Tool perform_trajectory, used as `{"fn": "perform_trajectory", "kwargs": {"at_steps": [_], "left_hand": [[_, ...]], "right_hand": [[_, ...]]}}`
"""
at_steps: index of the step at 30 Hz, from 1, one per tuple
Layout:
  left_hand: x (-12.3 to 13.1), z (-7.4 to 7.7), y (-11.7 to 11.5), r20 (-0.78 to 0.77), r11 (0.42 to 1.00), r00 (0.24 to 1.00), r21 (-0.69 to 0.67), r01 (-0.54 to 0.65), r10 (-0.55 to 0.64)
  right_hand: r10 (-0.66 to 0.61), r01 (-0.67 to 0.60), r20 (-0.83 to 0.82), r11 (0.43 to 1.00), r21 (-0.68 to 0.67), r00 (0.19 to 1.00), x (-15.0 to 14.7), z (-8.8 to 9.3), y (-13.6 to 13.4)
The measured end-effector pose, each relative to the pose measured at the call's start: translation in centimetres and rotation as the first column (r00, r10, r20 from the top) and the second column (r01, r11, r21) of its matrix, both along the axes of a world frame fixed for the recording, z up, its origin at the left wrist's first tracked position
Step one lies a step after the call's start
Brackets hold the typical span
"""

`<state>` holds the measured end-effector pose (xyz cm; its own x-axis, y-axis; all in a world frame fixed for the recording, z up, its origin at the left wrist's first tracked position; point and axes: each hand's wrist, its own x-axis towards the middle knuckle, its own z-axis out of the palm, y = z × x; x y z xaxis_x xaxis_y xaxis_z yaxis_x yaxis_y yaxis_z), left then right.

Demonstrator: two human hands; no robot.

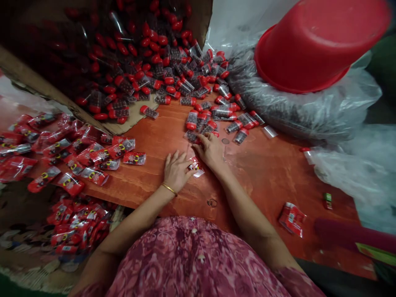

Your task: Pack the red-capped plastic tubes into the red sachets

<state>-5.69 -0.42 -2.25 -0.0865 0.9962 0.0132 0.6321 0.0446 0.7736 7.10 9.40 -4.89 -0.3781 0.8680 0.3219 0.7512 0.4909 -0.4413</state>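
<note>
My left hand (177,172) rests low over the table, its thumb and forefinger closed on the edge of a small red printed packet (194,164) with a clear end. To its right, my right hand (212,152) reaches to the near side of a heap of small bottles, its fingertips pinching a clear bottle (191,135) filled with dark beads. Several similar red-capped bottles (240,136) lie just beyond my right hand. On the left, a pile of red packets (107,154) lies with its nearest one a short way from my left hand.
A tipped cardboard box (58,84) spills red-capped bottles onto the wooden table (148,132). At the right, a red bucket (303,53) stands upside down on a plastic bag (284,111) of dark pieces. Further packets (77,222) lie below the left table edge; one opened packet (292,218) lies right.
</note>
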Motion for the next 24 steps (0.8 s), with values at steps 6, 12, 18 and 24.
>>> {"fn": "perform_trajectory", "kwargs": {"at_steps": [6,12,18,24], "left_hand": [[-1.1,-0.8,0.3,-0.104,0.999,0.993,0.001,0.052,-0.051],[-0.4,0.2,-0.5,0.144,0.993,0.987,0.077,-0.088,0.076],[-0.2,0.6,0.0,0.685,0.949,0.675,-0.305,-0.077,0.274],[-0.6,0.2,0.1,0.247,0.963,0.954,-0.246,-0.110,0.172]], "right_hand": [[0.015,-0.044,-0.251,0.993,-0.109,0.968,3.1,0.8,-4.9],[-0.116,-0.151,-0.572,0.905,-0.399,0.812,1.4,1.5,-6.8],[-0.263,-0.175,-0.647,0.829,-0.530,0.716,0.4,1.6,-6.7],[-0.307,-0.009,-0.534,0.861,-0.509,0.788,1.8,0.7,-5.7]]}}
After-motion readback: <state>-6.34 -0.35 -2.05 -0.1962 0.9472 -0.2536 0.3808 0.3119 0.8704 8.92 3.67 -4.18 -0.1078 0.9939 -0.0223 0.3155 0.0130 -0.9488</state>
